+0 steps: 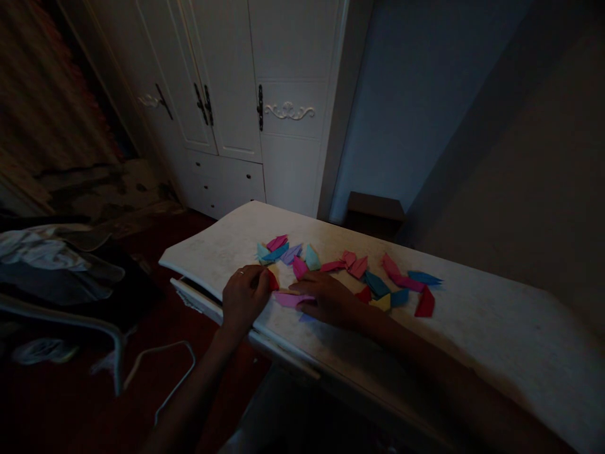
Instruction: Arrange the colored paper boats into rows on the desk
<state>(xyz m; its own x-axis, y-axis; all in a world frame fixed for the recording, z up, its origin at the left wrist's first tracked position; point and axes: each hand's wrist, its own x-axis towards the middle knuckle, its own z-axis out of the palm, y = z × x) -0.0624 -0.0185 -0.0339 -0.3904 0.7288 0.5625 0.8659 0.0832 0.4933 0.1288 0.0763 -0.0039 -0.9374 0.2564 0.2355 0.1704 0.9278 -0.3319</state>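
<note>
On a white tabletop [208, 243] lie several brightly coloured folded paper pieces. My left hand [242, 297], with a ring on one finger, is closed at the near edge, its fingertips on a red folded paper piece [273, 280] they partly hide. From the right, my right hand [328, 299] grips a pink folded paper piece [287, 299] between thumb and fingers. A bluish-violet piece [307, 318] lies just below that hand. Beyond the hands are a magenta piece [299, 267], a lilac one [292, 254] and a pale green one [312, 257].
More folded pieces, including a dark blue one [377, 284] and a red one [425, 302], spread to the right. A drawer [196, 299] juts slightly from the table's front. A white wardrobe [293, 57] stands behind. A metal-framed chair [70, 318] bearing cloth is at left.
</note>
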